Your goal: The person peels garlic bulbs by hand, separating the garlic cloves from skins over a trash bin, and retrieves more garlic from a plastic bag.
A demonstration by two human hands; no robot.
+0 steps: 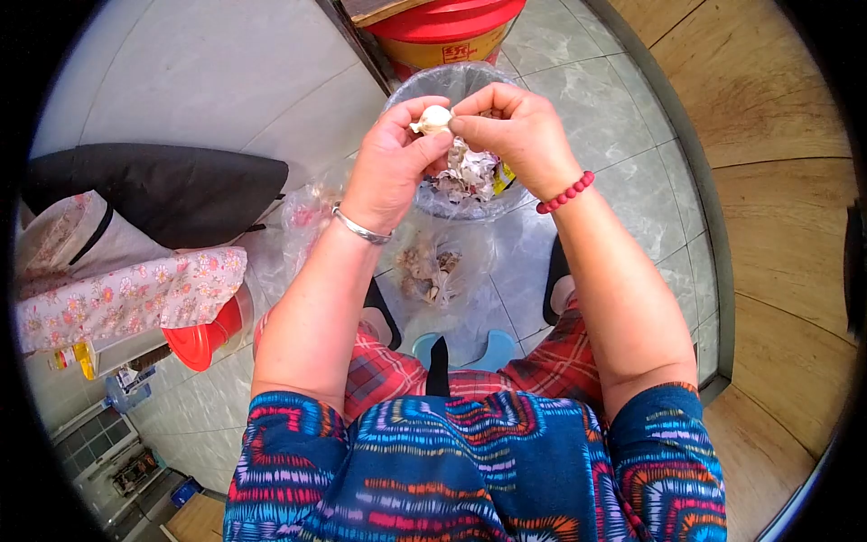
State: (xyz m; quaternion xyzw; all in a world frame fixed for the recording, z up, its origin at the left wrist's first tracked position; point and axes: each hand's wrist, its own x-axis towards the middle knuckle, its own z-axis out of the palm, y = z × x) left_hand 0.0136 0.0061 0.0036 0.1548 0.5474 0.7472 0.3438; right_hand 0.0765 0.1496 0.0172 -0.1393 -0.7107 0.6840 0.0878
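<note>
Above a lined bin, my left hand (388, 167) holds a whitish garlic bulb (433, 118) between thumb and fingers. My right hand (519, 135) touches the bulb's right side, its thumb and index finger pinched together; whether a bit of skin is between them is too small to tell. Under the hands, the bin (470, 213) has a clear plastic liner and holds papery peelings (471, 173) and a yellow wrapper. A clear plastic bag (433, 271) with brownish bulbs or scraps lies on the floor between my feet.
A red-lidded bucket (447, 23) stands behind the bin. At the left are a black cover (163, 190), a floral cloth (135, 294) and a red container (203, 343). A curved wooden surface (777, 217) runs along the right. Below me is a light blue stool (497, 350).
</note>
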